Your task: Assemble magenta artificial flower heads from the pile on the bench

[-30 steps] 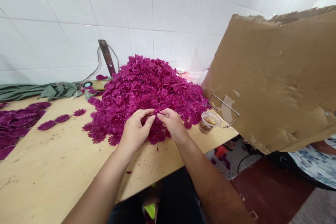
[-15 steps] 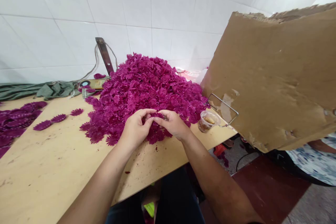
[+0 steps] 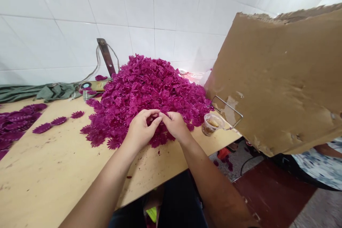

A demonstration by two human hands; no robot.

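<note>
A large heap of magenta flower heads rises on the pale wooden table, against the tiled wall. At its front edge my left hand and my right hand meet, thumbs and fingertips pinched together. Whatever lies between the fingertips is too small and hidden to name. Flowers of the heap show behind and below both hands. Left of the heap, a few single flowers lie flat on the wood.
Right of the heap stand a clear plastic cup with brown contents, a bent metal wire frame and a big cardboard sheet. More flowers and a green cloth lie left. Part of a person in patterned clothing shows at right.
The fingertips of both hands have drawn closer together, and the magenta petals seen between them before are now hidden. My right hand has turned slightly.
</note>
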